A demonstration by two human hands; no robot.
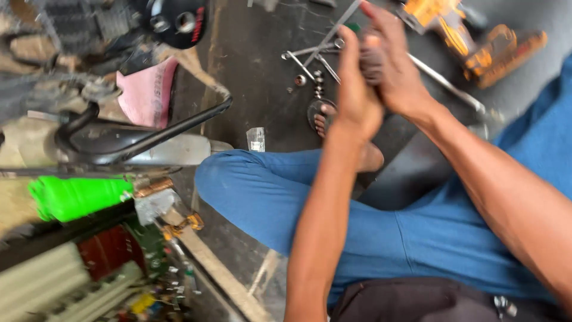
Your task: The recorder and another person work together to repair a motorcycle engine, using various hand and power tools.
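Observation:
My left hand (354,89) and my right hand (396,65) are raised together in front of me, palms facing each other. Between them sits a small dark, roundish part (372,62), pressed by both hands; its exact kind is blurred. Below the hands lie my crossed legs in blue trousers (286,191) and a bare foot (325,119) on the dark floor.
Loose wrenches, sockets and metal rods (316,59) lie on the floor beyond my foot. An orange power tool (476,42) rests at the upper right. A motorcycle exhaust and frame (137,143), a bright green part (77,197) and a pink rag (146,89) crowd the left.

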